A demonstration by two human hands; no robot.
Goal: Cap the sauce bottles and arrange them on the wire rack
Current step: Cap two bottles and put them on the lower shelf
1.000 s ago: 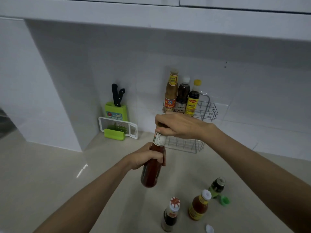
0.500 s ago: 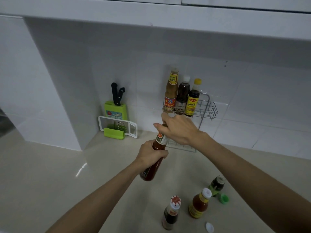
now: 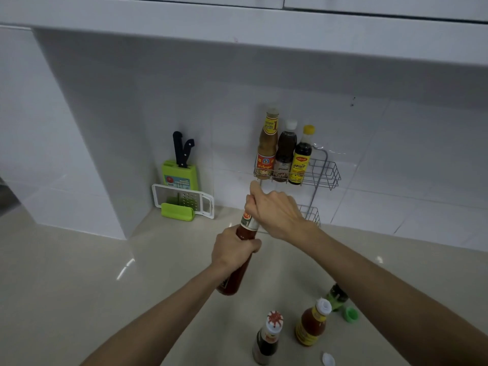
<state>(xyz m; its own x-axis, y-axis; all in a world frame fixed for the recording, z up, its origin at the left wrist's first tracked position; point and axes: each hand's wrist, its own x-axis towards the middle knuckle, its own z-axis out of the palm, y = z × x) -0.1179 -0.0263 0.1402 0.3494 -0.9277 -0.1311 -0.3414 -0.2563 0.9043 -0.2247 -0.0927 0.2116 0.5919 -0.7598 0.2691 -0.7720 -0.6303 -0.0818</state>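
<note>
Capping step underway: left hand [image 3: 233,249] gripping red sauce bottle [image 3: 239,262] mid-body, right hand [image 3: 274,211] closing over cap, twisting. Next, judging: seating bottle on wire rack [image 3: 323,171] beside three others.

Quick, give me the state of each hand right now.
Left hand: closed around the body of the red sauce bottle, holding it tilted.
Right hand: closed over the same bottle's top; the cap itself is hidden.

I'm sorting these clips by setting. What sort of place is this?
Most likely a home kitchen: a green knife block with a grater stands in the tiled corner, sauce bottles fill a wire rack on the wall, and cabinets hang above the counter.
</note>
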